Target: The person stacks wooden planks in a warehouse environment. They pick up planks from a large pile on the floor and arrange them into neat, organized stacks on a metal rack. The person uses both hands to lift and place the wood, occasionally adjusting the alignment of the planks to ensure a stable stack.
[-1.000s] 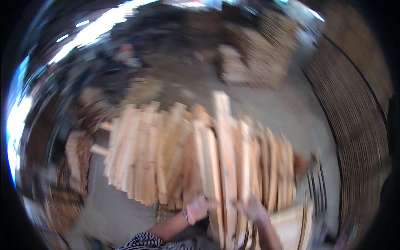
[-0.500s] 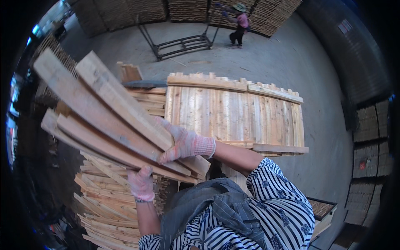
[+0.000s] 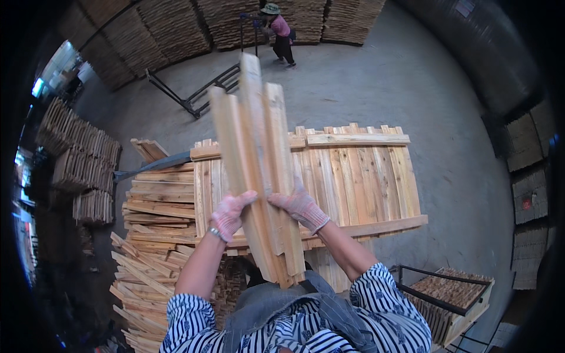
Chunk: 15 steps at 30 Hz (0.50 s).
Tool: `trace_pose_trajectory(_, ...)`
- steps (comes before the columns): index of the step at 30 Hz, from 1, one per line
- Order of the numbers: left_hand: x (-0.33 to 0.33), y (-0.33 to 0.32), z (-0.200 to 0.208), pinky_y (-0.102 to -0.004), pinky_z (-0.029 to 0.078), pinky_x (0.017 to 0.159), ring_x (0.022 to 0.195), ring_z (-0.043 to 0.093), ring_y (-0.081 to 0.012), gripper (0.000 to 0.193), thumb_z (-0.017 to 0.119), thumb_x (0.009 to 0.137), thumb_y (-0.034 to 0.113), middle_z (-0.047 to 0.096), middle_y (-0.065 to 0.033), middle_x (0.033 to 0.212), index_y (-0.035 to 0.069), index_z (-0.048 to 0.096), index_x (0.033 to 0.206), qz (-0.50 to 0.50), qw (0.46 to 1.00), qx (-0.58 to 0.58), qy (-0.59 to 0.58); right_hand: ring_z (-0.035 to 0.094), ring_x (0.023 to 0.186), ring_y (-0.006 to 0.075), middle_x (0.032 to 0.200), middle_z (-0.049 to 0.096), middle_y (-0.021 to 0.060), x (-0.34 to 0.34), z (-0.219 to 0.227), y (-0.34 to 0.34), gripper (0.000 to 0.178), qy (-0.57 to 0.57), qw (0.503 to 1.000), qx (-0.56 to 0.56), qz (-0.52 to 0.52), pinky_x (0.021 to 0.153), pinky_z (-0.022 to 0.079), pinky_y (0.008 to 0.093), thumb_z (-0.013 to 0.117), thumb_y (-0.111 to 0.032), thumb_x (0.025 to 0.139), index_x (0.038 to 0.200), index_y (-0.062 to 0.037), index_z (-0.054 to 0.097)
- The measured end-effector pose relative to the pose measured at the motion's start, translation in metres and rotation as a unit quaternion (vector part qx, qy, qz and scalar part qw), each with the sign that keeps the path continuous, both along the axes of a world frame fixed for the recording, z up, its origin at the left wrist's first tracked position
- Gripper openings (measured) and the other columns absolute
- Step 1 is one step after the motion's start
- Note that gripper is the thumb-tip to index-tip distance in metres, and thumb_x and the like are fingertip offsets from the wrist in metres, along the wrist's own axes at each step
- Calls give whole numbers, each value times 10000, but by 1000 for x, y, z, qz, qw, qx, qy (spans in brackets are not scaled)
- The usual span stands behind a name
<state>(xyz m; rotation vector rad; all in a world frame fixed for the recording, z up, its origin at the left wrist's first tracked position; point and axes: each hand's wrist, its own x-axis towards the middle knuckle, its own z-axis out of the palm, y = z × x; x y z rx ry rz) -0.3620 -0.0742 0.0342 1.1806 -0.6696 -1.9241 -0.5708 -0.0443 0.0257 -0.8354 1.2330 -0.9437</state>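
Observation:
A bundle of several wooden boards (image 3: 257,159) stands lengthwise in front of me, slightly blurred, its far ends fanned unevenly. My left hand (image 3: 231,214), in a pinkish knitted glove, grips the bundle's left side. On the opposite side my right hand (image 3: 299,207), gloved alike, clasps it with the thumb over the boards. Underneath lies a row of planks (image 3: 347,179) laid side by side, with a crosswise strip (image 3: 358,139) along the far edge and another strip (image 3: 376,228) along the near edge. The bundle hides part of this row.
A heap of loose boards (image 3: 150,288) lies at my left. Stacked boards (image 3: 88,162) stand farther left. At the lower right is a framed cart (image 3: 450,294) loaded with wood. Beyond, a person (image 3: 279,34) holds a metal trolley (image 3: 188,103) near tall wood stacks (image 3: 259,20).
The bundle has swung from the left to the middle, over the plank row, and now points away from me. My left hand has come up level with the right. The person and trolley appear farther left.

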Motion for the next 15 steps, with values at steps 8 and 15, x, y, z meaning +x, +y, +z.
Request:
trace_pose_trajectory(8,-70,-51,-86,-363,582,828,959,698,-246,455,820,779,152,715,-169,1072,-72,648,1136,-97,927,98,-349,619,1162,349,1324,585,260,-51,-109,-22,944,208,972,108,-13,950,510,389,729,-398,868,1524,32,203)
trace_pose_trajectory(15,-16,-55,-115,-397,559,891,1043,663,-288,687,891,710,280,671,-220,1149,-104,564,1176,-114,917,88,-371,594,1171,304,1307,584,241,-112,-83,-3,976,162,984,46,-59,1011,474,373,771,-335,842,1546,11,190)
